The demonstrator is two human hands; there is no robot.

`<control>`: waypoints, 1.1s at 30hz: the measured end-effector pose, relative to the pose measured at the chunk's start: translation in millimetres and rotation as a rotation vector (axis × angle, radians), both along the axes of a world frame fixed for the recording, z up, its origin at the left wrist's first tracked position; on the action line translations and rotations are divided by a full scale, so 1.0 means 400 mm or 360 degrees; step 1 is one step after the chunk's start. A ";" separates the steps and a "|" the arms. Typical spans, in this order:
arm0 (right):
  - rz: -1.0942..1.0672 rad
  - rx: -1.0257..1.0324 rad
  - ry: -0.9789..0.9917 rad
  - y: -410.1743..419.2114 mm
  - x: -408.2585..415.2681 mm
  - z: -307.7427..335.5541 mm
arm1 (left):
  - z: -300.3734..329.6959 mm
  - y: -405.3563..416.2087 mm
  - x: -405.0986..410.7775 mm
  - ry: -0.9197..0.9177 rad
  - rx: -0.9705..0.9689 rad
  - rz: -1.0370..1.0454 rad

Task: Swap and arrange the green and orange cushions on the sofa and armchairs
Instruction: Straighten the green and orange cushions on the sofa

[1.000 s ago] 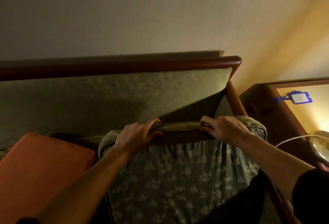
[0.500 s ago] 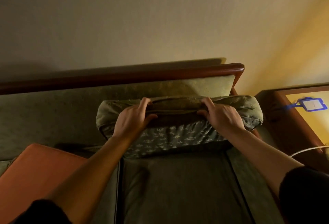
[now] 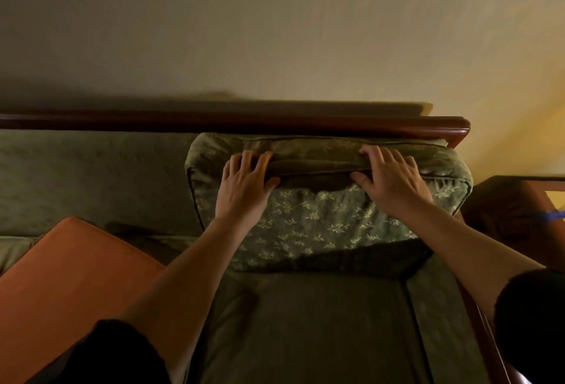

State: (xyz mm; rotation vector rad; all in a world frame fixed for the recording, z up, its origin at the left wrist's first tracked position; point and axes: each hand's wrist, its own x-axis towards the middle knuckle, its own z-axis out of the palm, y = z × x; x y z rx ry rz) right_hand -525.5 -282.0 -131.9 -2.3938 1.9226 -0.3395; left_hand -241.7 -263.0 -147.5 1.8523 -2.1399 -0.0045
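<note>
A green cushion with a pale leaf pattern stands upright against the backrest at the right end of the sofa. My left hand and my right hand grip its top edge, fingers over the top and thumbs pinching the front. An orange cushion lies tilted on the seat at the lower left, apart from the green one.
The sofa's dark wooden top rail runs along the wall just behind the cushion. A wooden side table stands to the right, with a blue strap on it. The green seat pad lies below the cushion.
The green cushion has been carried from close in front of me onto the sofa and stood against the backrest. Both hands kept hold of its top edge throughout.
</note>
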 end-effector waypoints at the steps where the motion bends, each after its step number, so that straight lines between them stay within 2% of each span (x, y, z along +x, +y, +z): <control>1: -0.0023 -0.0009 0.0040 -0.008 0.003 -0.007 | -0.007 -0.009 -0.008 -0.0023 -0.0017 0.0025; 8: -0.0081 0.0016 0.0173 -0.024 0.025 -0.011 | 0.005 -0.038 -0.004 0.0041 0.0118 0.0022; 11: -0.0195 0.0087 0.0252 0.004 0.048 0.014 | 0.031 -0.022 0.024 0.0014 0.0171 -0.0113; 15: -0.0272 0.0108 0.0316 0.038 0.119 0.063 | 0.039 0.047 0.087 -0.0085 0.0081 -0.0285; 19: 0.0052 0.0039 0.0150 0.071 0.312 0.112 | 0.052 0.153 0.237 0.0035 0.0084 -0.0081; 25: 0.0523 0.0090 0.0046 0.165 0.698 0.114 | 0.048 0.347 0.569 0.0094 0.0228 0.0264; 33: 0.0625 0.0384 0.0038 0.299 1.169 -0.024 | -0.061 0.586 1.056 0.0144 0.0468 0.0729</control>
